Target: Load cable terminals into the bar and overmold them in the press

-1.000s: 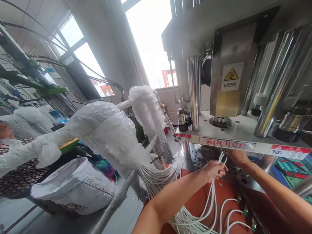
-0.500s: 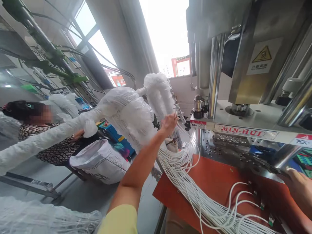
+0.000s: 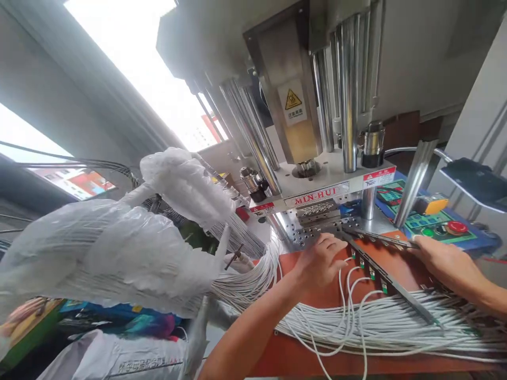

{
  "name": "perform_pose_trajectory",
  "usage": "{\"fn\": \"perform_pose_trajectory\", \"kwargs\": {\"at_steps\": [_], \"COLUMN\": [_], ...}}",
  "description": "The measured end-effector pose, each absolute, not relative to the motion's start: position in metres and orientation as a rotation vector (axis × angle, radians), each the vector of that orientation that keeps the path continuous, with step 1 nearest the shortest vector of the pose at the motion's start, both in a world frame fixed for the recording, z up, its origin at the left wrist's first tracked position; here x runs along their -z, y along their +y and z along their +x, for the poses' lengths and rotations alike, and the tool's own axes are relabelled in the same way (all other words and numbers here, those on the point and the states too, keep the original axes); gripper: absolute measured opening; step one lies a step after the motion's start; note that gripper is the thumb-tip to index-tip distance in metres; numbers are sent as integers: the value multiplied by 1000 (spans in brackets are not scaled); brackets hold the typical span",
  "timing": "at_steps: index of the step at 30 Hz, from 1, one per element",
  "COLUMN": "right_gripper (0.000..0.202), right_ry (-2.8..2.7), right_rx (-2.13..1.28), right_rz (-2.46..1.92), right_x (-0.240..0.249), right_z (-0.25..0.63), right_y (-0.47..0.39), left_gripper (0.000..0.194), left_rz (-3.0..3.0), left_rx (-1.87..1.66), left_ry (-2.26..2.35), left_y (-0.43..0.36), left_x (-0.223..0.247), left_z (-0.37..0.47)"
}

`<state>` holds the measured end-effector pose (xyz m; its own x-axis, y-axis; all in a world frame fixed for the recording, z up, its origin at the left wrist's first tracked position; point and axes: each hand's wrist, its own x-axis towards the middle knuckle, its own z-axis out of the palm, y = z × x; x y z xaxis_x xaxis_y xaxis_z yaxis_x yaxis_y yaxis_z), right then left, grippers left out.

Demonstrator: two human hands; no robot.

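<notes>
My left hand [image 3: 322,258] is over the red mat, fingers stretched out and slightly blurred, beside the far end of a dark metal strip fixture [image 3: 390,277]. Whether it touches the fixture I cannot tell. My right hand [image 3: 446,261] grips the near end of the fixture's upper bar [image 3: 380,238]; the two bars spread in a V from their far end. Several white cables [image 3: 350,285] end in small green-and-metal connectors [image 3: 372,275] lined up along the lower bar. A thick bundle of white cables [image 3: 336,324] lies across the red mat [image 3: 293,356].
A press [image 3: 291,100] with metal columns and a heat warning label stands behind the mat. To its right is a control panel [image 3: 435,221] with a red button [image 3: 456,227]. Plastic-wrapped cable bundles [image 3: 119,253] hang at left above a white sack [image 3: 130,353].
My view has swung right. My left hand has left the hanging wrapped bundle and come over to the mat by the fixture. The fixture's bars now show spread apart above the connectors.
</notes>
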<state>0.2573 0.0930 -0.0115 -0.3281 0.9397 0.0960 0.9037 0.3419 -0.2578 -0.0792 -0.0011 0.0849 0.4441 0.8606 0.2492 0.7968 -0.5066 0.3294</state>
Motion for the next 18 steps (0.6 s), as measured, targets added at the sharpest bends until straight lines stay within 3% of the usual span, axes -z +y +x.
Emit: {"fn": "perform_pose_trajectory", "kwargs": {"at_steps": [4, 8, 13, 18], "right_gripper": [21, 20, 19, 70], "right_ry": [-2518, -2575, -2505, -2429], "right_rx": [-190, -55, 5, -146], "right_rz": [-1442, -1367, -1415, -1142], "right_x": [34, 36, 21, 38], "right_z": [237, 216, 205, 191], "right_y": [107, 120, 99, 37], "left_gripper": [59, 53, 45, 45], "left_rz": [2530, 2519, 2585, 2620], "left_rx": [-420, -249, -324, -293], "left_ry": [1271, 1274, 1114, 1022], "left_y": [40, 65, 73, 81], "left_x": [-40, -19, -19, -18], "left_z": [-52, -52, -58, -62]}}
